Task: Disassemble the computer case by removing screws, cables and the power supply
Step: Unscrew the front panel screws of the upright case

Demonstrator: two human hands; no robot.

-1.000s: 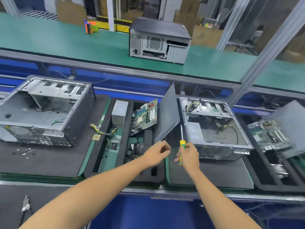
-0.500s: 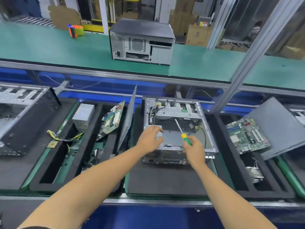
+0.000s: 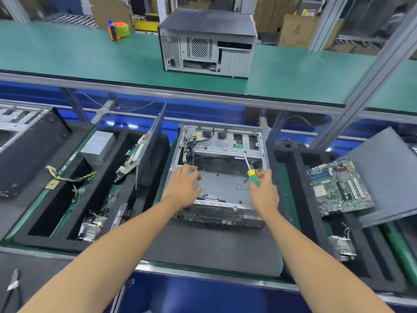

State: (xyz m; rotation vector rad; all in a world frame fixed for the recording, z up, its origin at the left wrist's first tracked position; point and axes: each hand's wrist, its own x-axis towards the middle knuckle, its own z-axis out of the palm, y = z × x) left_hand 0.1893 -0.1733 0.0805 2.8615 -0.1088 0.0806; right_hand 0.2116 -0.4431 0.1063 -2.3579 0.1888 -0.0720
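Steel case (image 3: 222,177) now centre frame — right hand (image 3: 264,190) gripped screwdriver (image 3: 252,175), tip moved onto drive-cage screw; left hand (image 3: 184,188) curled, contents unclear.

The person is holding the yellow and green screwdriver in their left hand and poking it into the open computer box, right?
Not quite. The head view shows the screwdriver in the right hand, not the left. The left hand rests on the open computer case. The rest is right.

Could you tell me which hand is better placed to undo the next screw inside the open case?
The right hand: it already holds the screwdriver, tip near the drive cage. The left hand rests at the case's left side.
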